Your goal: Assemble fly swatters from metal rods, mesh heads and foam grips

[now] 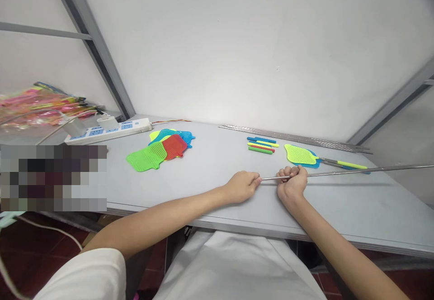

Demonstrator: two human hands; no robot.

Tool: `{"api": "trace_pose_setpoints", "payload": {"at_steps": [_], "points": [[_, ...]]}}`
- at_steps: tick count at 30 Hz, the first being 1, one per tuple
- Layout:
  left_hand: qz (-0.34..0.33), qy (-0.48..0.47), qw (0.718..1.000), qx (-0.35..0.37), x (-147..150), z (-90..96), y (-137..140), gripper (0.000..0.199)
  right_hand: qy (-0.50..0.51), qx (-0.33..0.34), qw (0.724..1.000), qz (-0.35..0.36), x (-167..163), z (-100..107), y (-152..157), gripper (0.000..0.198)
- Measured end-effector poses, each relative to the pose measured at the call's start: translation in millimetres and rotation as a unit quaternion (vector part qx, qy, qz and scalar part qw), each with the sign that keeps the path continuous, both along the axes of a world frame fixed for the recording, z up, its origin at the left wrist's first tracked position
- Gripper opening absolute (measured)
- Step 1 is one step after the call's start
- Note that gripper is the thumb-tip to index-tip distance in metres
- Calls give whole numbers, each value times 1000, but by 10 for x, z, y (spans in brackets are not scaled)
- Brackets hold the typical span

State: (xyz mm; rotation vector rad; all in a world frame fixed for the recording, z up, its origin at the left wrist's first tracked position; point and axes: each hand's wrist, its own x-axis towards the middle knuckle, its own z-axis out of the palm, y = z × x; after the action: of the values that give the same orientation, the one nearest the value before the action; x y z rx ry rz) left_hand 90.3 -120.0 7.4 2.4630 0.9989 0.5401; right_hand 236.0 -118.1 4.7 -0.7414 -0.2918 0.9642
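Note:
A thin metal rod (356,170) runs sideways above the table, its far end passing out of view at the right. My left hand (242,186) pinches the rod's left end. My right hand (293,183) is closed around it a little further right, palm turned up. Just beyond my right hand lie a yellow fly swatter (301,155) and a blue fly swatter (313,165), partly stacked, with their rods and handles pointing right. Several coloured handle grips (261,145) lie in a small group beyond my hands.
Loose swatter heads in green (146,156), red (174,146) and blue overlap on the table at left. More metal rods (291,137) lie along the wall. A white power strip (108,131) with plugs and cables sits at far left, near bagged colourful items (37,105).

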Motion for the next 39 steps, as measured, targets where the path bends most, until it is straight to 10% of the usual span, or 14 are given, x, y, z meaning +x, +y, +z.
{"api": "trace_pose_setpoints", "payload": {"at_steps": [7, 17, 30, 39], "points": [[5, 10, 1000, 24, -6, 64, 21, 32, -18, -23, 999, 30, 35, 17, 16, 28], [92, 98, 962, 236, -103, 213, 154, 26, -112, -92, 979, 142, 16, 4, 49, 17], [173, 99, 954, 222, -64, 214, 86, 47, -252, -85, 897, 354, -55, 54, -20, 33], [239, 91, 950, 178, -238, 293, 318, 59, -356, -50, 767, 531, -129, 158, -126, 51]]}}
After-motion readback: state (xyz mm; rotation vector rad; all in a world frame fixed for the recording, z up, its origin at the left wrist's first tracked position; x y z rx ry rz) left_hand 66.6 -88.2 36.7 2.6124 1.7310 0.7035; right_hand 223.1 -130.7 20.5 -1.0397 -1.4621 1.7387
